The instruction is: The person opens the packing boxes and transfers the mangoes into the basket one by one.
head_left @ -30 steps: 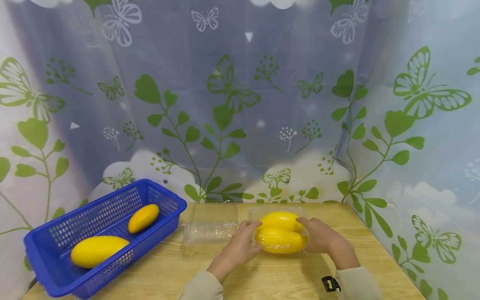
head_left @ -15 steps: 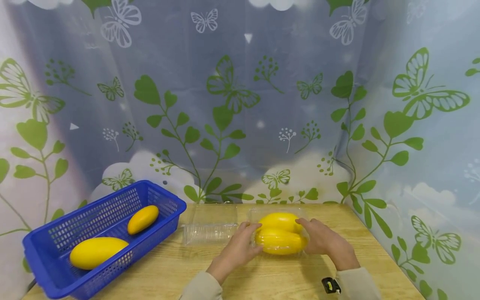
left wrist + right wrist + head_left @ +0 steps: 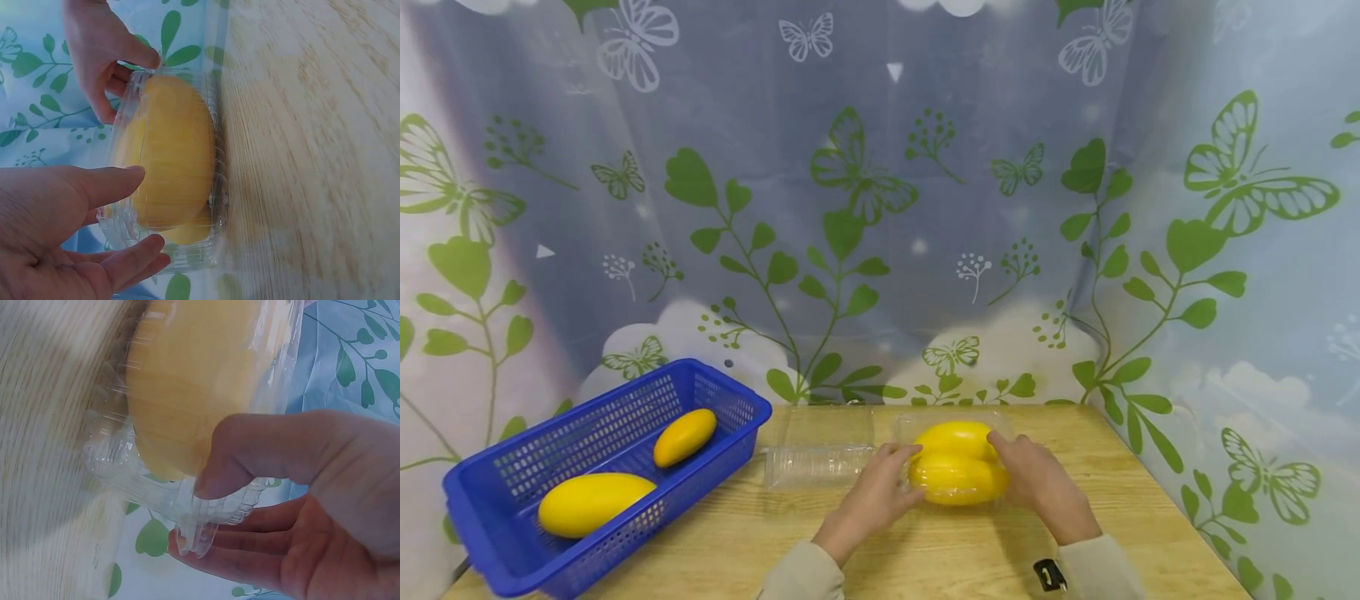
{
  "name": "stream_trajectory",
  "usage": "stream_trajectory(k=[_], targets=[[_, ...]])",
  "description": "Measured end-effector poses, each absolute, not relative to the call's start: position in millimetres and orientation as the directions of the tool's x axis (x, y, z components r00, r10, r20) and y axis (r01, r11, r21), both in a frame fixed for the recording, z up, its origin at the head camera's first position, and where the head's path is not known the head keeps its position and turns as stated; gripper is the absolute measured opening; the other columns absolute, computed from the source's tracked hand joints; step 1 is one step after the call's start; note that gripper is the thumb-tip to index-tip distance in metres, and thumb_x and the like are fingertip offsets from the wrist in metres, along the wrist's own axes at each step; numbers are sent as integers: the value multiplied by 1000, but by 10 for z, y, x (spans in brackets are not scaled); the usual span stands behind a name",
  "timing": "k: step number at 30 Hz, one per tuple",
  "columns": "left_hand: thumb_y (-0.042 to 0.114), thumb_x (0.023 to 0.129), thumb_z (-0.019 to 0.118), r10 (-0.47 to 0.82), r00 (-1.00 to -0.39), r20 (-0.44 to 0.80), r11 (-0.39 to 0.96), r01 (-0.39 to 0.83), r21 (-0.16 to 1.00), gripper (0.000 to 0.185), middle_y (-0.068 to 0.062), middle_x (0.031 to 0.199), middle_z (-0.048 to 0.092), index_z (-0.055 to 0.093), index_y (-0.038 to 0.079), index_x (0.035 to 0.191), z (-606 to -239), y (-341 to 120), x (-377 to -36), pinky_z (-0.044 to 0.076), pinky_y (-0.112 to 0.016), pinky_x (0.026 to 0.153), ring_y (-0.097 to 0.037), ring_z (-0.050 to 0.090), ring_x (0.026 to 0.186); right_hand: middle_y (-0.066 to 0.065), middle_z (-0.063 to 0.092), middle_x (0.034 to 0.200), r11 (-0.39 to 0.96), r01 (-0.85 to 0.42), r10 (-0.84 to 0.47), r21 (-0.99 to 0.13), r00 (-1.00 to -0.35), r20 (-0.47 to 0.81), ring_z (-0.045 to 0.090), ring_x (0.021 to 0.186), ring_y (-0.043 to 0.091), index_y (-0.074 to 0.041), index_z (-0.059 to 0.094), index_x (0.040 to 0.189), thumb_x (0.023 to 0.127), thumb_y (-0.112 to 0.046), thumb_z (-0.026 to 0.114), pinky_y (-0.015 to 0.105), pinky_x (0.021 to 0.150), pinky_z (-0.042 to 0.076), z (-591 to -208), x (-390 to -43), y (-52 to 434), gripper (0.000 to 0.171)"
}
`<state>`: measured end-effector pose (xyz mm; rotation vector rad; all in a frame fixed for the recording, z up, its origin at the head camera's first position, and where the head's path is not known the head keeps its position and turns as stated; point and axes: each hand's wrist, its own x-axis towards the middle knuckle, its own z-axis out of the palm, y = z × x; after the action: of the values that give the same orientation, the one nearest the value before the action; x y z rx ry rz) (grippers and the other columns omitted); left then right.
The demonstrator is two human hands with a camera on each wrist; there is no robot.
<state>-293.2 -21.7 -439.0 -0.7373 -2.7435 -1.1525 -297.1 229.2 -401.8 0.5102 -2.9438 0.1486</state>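
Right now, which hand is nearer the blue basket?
Left. The left hand holds the clear box on its basket side; the right hand holds its far side.

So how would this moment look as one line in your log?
left hand: grips clear box | right hand: grips same box | inside: two yellow fruits | blue basket: two more
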Motion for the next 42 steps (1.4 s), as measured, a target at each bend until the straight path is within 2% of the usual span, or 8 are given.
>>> stream_trajectory(k=[7, 15, 19, 24, 27, 31, 33, 42], targets=[[18, 90, 80, 401, -880, 256, 612, 465, 639, 65, -24, 147, 51, 53, 7, 148, -4405, -208, -2932, 62, -40, 90, -32, 68, 106, 26, 69, 98, 940, -337, -326, -57, -933, 153, 68, 90, 41, 1, 61, 130, 71, 11, 83, 55, 84, 60, -4012, -2979, 2281, 63], [18, 90, 80, 402, -878, 262, 616, 470, 632, 65, -23, 145, 53, 53, 7, 148, -4397, -212, -2922, 63, -36, 84, -29, 70, 101, 27, 71, 104, 948, -312, -303, -60, -946, 117, 70, 94, 40, 2, 61, 137, 71, 12, 82, 55, 90, 60, -3986, -2984, 2266, 70], [18, 91, 80, 408, -876, 259, 614, 473, 632, 64, -23, 146, 52, 53, 7, 148, -4397, -215, -2934, 63, -36, 85, -30, 70, 102, 34, 66, 114, 954, -297, -292, -34, -950, 112, 67, 99, 46, 1, 61, 136, 72, 10, 85, 58, 90, 59, -3984, -2973, 2245, 69], [19, 91, 79, 409, -876, 254, 619, 471, 628, 64, -23, 148, 51, 53, 7, 148, -4406, -216, -2942, 63, -37, 86, -30, 69, 103, 47, 52, 131, 939, -340, -329, -44, -930, 162, 60, 111, 60, 8, 62, 129, 73, 2, 89, 65, 91, 57, -4034, -2984, 2223, 62], [20, 91, 79, 402, -881, 249, 627, 463, 626, 64, -22, 148, 52, 53, 8, 148, -4413, -221, -2938, 63, -37, 87, -29, 69, 103, 43, 55, 125, 923, -381, -363, -50, -908, 207, 60, 108, 59, 11, 61, 122, 71, 3, 90, 62, 89, 58, -4071, -2995, 2201, 59], [19, 91, 79, 402, -880, 253, 627, 465, 625, 64, -22, 146, 53, 53, 8, 148, -4402, -218, -2933, 63, -37, 86, -29, 69, 102, 32, 58, 107, 920, -391, -374, -29, -898, 231, 62, 94, 47, 11, 61, 119, 68, 10, 88, 53, 79, 61, -4104, -2996, 2179, 58], [19, 91, 80, 404, -879, 255, 628, 469, 621, 64, -22, 145, 53, 53, 8, 148, -4398, -216, -2930, 63, -38, 87, -29, 69, 102, 31, 59, 107, 922, -386, -372, -20, -900, 226, 62, 93, 45, 12, 60, 120, 68, 12, 87, 52, 77, 61, -4112, -2989, 2171, 59], [18, 89, 81, 398, -878, 266, 625, 472, 622, 64, -23, 147, 52, 54, 7, 147, -4394, -220, -2918, 57, -51, 100, -39, 61, 125, 27, 62, 101, 912, -410, -399, 4, -886, 237, 64, 85, 41, 6, 63, 113, 69, 7, 91, 51, 77, 61, -4102, -2984, 2185, 53]])
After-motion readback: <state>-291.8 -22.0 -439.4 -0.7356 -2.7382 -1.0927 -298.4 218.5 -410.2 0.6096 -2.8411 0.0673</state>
